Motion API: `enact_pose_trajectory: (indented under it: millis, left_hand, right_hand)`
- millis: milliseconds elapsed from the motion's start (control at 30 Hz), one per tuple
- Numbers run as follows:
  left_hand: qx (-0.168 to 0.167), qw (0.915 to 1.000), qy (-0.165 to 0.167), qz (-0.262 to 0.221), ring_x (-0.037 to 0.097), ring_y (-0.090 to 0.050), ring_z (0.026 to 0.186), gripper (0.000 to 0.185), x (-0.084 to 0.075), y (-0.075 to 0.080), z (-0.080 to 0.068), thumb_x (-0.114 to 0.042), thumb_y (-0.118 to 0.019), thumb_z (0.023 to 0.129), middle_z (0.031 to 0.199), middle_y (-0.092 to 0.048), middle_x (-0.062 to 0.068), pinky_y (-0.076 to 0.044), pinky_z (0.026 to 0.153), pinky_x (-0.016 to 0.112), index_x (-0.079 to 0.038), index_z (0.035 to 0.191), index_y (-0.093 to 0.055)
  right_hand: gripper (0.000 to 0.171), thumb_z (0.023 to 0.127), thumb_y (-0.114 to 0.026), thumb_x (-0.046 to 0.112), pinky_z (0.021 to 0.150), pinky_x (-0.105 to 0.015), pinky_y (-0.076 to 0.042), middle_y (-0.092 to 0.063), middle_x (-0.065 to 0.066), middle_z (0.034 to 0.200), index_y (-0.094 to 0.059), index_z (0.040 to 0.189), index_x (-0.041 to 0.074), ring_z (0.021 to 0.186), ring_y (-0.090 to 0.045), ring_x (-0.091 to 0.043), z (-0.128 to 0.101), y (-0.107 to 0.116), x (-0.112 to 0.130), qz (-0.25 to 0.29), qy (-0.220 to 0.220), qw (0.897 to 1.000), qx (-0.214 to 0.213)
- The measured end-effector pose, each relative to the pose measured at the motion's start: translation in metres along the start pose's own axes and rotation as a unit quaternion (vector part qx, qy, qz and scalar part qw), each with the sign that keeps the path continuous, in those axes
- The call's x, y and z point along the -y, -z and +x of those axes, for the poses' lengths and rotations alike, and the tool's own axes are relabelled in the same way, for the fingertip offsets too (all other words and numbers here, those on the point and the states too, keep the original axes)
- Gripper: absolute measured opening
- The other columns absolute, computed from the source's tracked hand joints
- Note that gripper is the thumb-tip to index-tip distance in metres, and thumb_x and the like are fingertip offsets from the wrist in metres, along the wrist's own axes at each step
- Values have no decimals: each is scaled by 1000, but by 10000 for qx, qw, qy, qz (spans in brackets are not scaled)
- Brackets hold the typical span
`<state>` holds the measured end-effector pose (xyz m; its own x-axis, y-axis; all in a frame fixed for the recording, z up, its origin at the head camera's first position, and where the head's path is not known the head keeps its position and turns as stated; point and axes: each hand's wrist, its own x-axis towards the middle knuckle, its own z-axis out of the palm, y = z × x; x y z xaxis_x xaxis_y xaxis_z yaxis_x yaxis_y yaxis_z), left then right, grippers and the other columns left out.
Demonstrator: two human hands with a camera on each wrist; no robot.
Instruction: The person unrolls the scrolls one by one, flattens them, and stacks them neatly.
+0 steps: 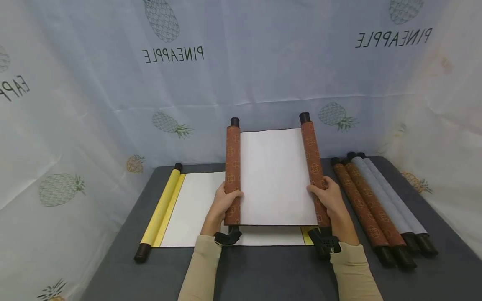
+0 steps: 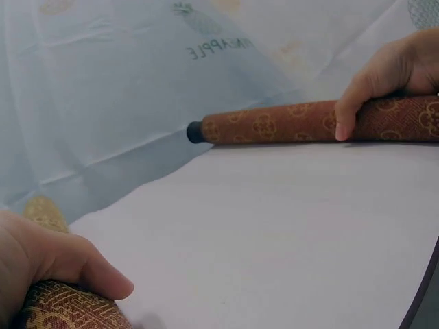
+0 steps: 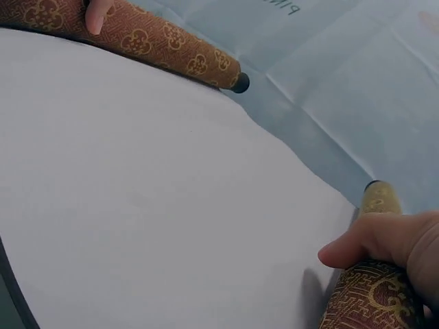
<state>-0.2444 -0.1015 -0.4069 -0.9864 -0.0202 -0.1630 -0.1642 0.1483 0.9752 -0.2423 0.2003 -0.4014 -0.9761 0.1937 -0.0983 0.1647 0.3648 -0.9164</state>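
Left hand [image 1: 223, 201] and right hand [image 1: 328, 196], fingers curled round brown patterned fabric scroll's [image 1: 278, 175] rolled ends; white sheet between

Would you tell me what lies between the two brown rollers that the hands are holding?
Only the scroll's blank white sheet spans from the left roller to the right roller, with nothing on it; the head view shows this best.
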Motion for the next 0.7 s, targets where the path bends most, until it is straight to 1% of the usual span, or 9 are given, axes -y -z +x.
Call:
enact_pose_trajectory:
  millis: [133, 267, 367, 433, 500, 600, 633, 700]
  left_hand:
    - [-33, 10000, -14, -11, 24, -54, 101, 61, 3, 5, 1, -19, -64, 85, 128, -53, 18, -45, 74, 31, -7, 140, -40]
    - [-49, 9999, -87, 45, 23, -57, 96, 56, 9, 9, 1, -18, -66, 85, 121, -55, 20, -47, 72, 30, -3, 135, -46]
    - [-95, 9999, -99, 101, 23, -59, 92, 52, 12, 12, 0, -16, -67, 84, 117, -58, 20, -49, 71, 30, -2, 131, -49]
    - [-141, 9996, -161, 166, 23, -60, 91, 52, 12, 14, 0, -14, -67, 83, 115, -59, 21, -49, 70, 31, -1, 130, -51]
    - [-194, 9990, -296, 262, 24, -60, 91, 52, 12, 16, 0, -12, -67, 82, 115, -60, 22, -50, 70, 31, 1, 130, -51]
    - [-267, 9980, -439, 369, 26, -59, 96, 57, 9, 21, 1, -8, -65, 81, 119, -58, 24, -48, 73, 31, 2, 134, -47]
    - [-278, 9980, -432, 378, 27, -59, 98, 60, 9, 23, 2, -8, -65, 81, 122, -57, 24, -48, 75, 31, 2, 137, -45]
    - [-309, 9983, -309, 394, 29, -57, 104, 65, 8, 26, 5, -8, -64, 82, 127, -54, 24, -48, 78, 33, 1, 141, -39]
  right_hand:
    - [66, 91, -61, 21, 68, -21, -47, -50, -28, 131, -32, 144, -4, 91, -58, -19, 0, 0, 0, -25, 24, 10000, 22]
    - [66, 91, -63, 24, 69, -20, -45, -50, -26, 132, -34, 144, -2, 93, -56, -17, -3, 0, 0, -54, 7, 10000, 25]
    - [67, 91, -64, 24, 70, -20, -45, -49, -26, 134, -34, 145, -2, 95, -56, -17, -5, 0, 1, -98, 15, 9999, 96]
    - [69, 91, -64, 25, 73, -21, -47, -48, -27, 135, -33, 146, -4, 99, -57, -21, -6, 0, 3, -160, -14, 9997, 160]
    - [71, 91, -64, 24, 76, -25, -48, -47, -28, 136, -31, 146, -6, 105, -57, -27, -8, 0, 5, -230, -54, 9995, 196]
    - [71, 92, -61, 23, 83, -33, -49, -45, -31, 138, -29, 147, -9, 112, -54, -36, -9, 0, 9, -300, -120, 9992, 223]
    - [70, 92, -60, 22, 85, -36, -49, -44, -32, 138, -28, 147, -9, 114, -53, -38, -9, 0, 11, -268, -136, 9993, 238]
    - [70, 94, -57, 21, 88, -40, -49, -41, -34, 141, -24, 148, -10, 117, -52, -41, -8, -1, 14, -189, -149, 9992, 306]
